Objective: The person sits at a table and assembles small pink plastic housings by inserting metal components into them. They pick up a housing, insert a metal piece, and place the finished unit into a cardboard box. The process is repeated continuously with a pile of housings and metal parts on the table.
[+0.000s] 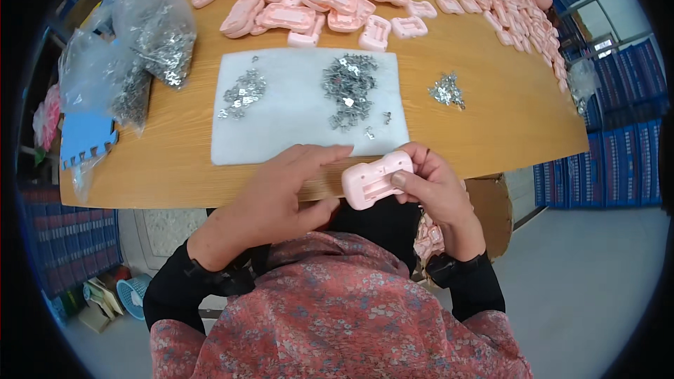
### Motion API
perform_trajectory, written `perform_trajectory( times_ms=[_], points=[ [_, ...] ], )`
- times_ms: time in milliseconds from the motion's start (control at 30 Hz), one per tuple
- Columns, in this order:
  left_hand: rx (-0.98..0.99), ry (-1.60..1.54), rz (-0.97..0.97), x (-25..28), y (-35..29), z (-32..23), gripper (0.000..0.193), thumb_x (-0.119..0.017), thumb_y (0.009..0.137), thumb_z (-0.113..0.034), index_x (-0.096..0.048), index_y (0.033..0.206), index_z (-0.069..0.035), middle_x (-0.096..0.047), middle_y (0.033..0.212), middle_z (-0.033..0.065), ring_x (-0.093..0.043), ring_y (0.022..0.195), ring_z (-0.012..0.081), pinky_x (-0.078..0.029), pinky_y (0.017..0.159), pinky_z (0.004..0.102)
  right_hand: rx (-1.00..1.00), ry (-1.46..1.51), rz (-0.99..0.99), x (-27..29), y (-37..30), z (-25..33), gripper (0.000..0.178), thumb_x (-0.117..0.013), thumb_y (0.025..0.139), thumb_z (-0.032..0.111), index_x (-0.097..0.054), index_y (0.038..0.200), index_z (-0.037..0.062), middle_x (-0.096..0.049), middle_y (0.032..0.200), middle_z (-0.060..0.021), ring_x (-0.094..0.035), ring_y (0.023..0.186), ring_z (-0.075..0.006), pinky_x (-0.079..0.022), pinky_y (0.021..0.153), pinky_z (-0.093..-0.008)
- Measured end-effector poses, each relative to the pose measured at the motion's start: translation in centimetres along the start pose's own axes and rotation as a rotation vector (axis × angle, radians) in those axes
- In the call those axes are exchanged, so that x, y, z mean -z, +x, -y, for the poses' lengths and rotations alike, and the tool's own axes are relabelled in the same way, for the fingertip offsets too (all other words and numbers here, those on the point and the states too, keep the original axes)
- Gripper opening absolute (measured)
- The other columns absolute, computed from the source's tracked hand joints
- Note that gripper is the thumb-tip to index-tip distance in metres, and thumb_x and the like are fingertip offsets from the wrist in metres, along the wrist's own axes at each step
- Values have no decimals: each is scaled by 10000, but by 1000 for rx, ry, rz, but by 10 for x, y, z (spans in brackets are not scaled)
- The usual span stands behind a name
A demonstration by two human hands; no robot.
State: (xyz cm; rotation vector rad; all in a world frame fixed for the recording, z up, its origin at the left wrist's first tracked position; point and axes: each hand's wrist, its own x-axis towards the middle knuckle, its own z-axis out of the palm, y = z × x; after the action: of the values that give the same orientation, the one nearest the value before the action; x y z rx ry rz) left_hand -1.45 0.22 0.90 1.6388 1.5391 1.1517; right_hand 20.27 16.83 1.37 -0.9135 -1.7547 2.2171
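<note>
My right hand (439,188) grips a pale pink plastic housing (359,188) by its right end, thumb on its face. A long rectangular recess and small holes show on that face. To its left, my left hand (270,193) is held with thumb and fingers apart, nothing between them, fingertips close to the housing. Beyond both hands a white foam mat (295,144) lies on the table. On it are a small pile of metal clips (246,91) at the left and a larger, darker pile of metal pieces (347,95) at the right.
Many pink housings (281,17) are heaped along the far side of the wooden table (491,144). Another little pile of metal pieces (446,90) lies right of the mat. Clear bags of metal parts (161,45) stand at the left near a blue foam tile (84,137).
</note>
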Motion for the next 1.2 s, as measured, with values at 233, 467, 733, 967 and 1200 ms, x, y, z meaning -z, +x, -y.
perform_trajectory(
  times_ms=[233, 467, 733, 967, 1200],
  points=[
    [-39, -459, -122, -22, 16, 5, 953, -854, 746, -195, -295, 1511, -93, -460, 1458, 183, -545, 1243, 299, -443, 1051, 398, -114, 535, 242, -40, 25, -17, 257, -628, 980, 190, -576, 1185, 44, -625, 929, -9, -530, 638, -34, -357, 483, -149],
    [76, -1077, -467, -24, 37, 16, 661, -535, 965, -316, -285, 1477, 19, -643, 1197, 179, -605, 1156, 276, -488, 1019, 442, 27, 222, 117, -52, 38, 5, 365, -668, 957, 238, -536, 1223, 25, -634, 909, -31, -584, 667, -82, -429, 521, -202],
    [280, -1381, -388, 2, 29, 30, 852, -339, 956, -713, -438, 1413, -1, -528, 773, 44, -531, 721, 188, -473, 646, 342, 362, -910, -505, 15, 49, -3, 237, -745, 835, 191, -659, 983, 27, -649, 782, -103, -605, 619, -210, -496, 594, -330],
    [377, -1541, -313, -3, 23, 28, 916, -214, 941, -765, -496, 1363, -2, -630, 764, 101, -634, 665, 223, -524, 626, 332, 344, -978, -559, 15, 68, -10, 171, -721, 846, 164, -664, 904, 15, -671, 775, -145, -664, 689, -293, -511, 627, -373],
    [389, -1438, -293, -5, 29, 24, 959, -185, 941, -767, -434, 1423, 24, -623, 778, 102, -636, 717, 229, -536, 617, 353, 337, -558, -492, 20, 61, -2, 87, -666, 918, 90, -659, 919, 3, -626, 749, -17, -558, 680, -93, -454, 626, -255]
  ],
)
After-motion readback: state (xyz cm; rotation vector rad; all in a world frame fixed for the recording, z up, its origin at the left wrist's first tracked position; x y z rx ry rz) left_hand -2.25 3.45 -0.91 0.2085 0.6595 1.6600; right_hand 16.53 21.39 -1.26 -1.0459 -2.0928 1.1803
